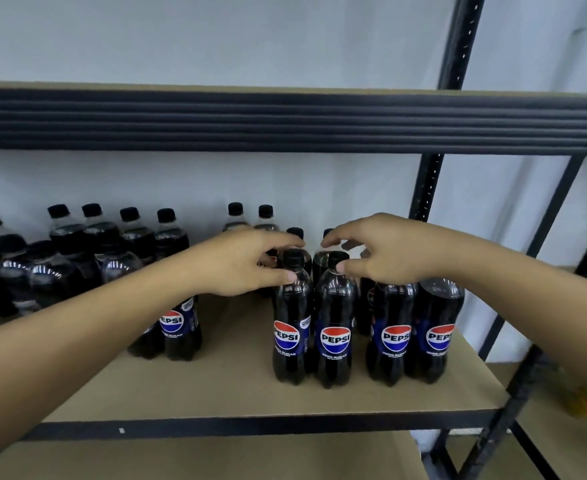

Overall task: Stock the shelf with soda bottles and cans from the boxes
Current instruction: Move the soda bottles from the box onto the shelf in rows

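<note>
Stocking looks well under way. The brown board shelf [371, 400] in its black metal frame carries many dark plastic Pepsi bottles with black caps: a back-left cluster [77, 244], a far-right pair [416, 334], and more behind. Bare board shows at centre and front, so I judge there is room left. I see no cans and no boxes.

My left hand [247, 261] has its fingers clamped on the neck of the left front bottle [290, 337]. My right hand [385, 251] has its fingers clamped on the cap of the right front bottle [335, 341]. Both bottles stand upright on the shelf, touching each other.
</note>
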Tool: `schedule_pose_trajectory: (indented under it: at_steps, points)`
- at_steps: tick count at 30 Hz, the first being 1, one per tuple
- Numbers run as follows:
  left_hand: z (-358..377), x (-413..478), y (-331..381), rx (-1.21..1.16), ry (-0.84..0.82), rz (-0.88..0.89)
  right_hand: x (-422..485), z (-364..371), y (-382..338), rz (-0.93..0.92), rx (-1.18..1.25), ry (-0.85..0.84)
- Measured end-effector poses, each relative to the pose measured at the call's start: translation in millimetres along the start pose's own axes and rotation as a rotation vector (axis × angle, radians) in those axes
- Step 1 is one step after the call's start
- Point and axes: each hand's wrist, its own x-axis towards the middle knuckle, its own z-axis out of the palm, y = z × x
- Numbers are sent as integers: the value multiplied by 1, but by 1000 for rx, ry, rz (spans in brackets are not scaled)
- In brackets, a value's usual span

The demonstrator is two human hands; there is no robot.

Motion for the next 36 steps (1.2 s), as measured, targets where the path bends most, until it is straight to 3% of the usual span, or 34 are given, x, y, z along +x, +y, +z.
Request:
schedule_pose_trajectory:
  at_steps: [5, 11, 20, 26, 36]
  points:
    - [-15, -34, 13, 27, 117, -64, -21, -10, -11, -55, -21, 56]
    - [-35, -88, 29, 159, 123, -164, -49, -15, -37, -126, 128, 91]
    - [-55, -172, 27, 266, 149, -331, -41, -7, -108, -304, 67, 95]
    - [-68, -202, 0, 284, 122, -419, -5, 3, -145, -342, 69, 73]
    - [-90, -173, -108, 352, 133, -302, 94, 20, -178, -212, 85, 76]
